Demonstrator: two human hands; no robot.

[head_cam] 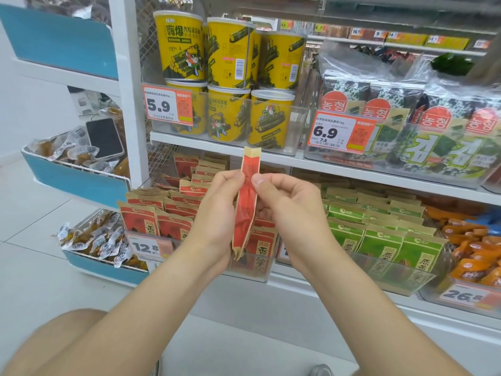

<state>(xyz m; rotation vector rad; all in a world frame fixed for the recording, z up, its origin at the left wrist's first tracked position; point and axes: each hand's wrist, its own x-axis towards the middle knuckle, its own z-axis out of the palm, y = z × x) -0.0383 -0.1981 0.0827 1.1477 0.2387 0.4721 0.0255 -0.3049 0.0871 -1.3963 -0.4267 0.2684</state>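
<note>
A red and brown paper snack bag (246, 204) stands upright, edge-on to me, in front of a shop shelf. My left hand (217, 213) grips its left side, thumb near the upper part. My right hand (287, 210) pinches its right edge with thumb and fingers curled round it. Behind and below the bag, a clear bin (252, 270) on the lower shelf holds several matching red bags (151, 215).
Green bags (379, 240) fill the bin to the right, orange packs (471, 253) further right. Yellow canisters (230, 77) and seaweed packs (433, 137) stand on the shelf above. A blue rack at left holds wrapped snacks (95, 240) and a phone (104, 138). White floor tiles lie below.
</note>
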